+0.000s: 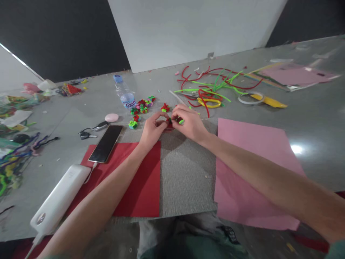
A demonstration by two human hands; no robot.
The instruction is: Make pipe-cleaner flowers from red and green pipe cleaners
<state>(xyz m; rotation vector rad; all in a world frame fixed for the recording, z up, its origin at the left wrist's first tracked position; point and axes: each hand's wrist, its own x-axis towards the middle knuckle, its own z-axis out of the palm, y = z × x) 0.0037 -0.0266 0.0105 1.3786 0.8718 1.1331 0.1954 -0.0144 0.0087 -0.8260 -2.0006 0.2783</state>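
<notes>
My left hand (pixel 153 129) and my right hand (pixel 190 122) meet over the middle of the table, both closed in a pinch. Between their fingertips is a small red and green pipe-cleaner piece (pixel 169 121), partly hidden by the fingers. A red and green pipe-cleaner flower (pixel 165 107) lies just beyond the hands. To the left of them sits a cluster of several small fuzzy flowers (pixel 142 106), with a green one (pixel 133 124) nearest me. Past my right hand, loose red and green pipe cleaners (pixel 223 80) lie in a tangle, with yellow-handled scissors (pixel 211 103) among them.
At left lie a phone (pixel 106 144), a white power bank (pixel 60 198), keys (pixel 87 133) and red paper (pixel 142 183). A water bottle (pixel 124 91) leans behind the flowers. Pink paper (pixel 250 144), a tape roll (pixel 251 98) and a yellow cutter (pixel 271 101) are at right.
</notes>
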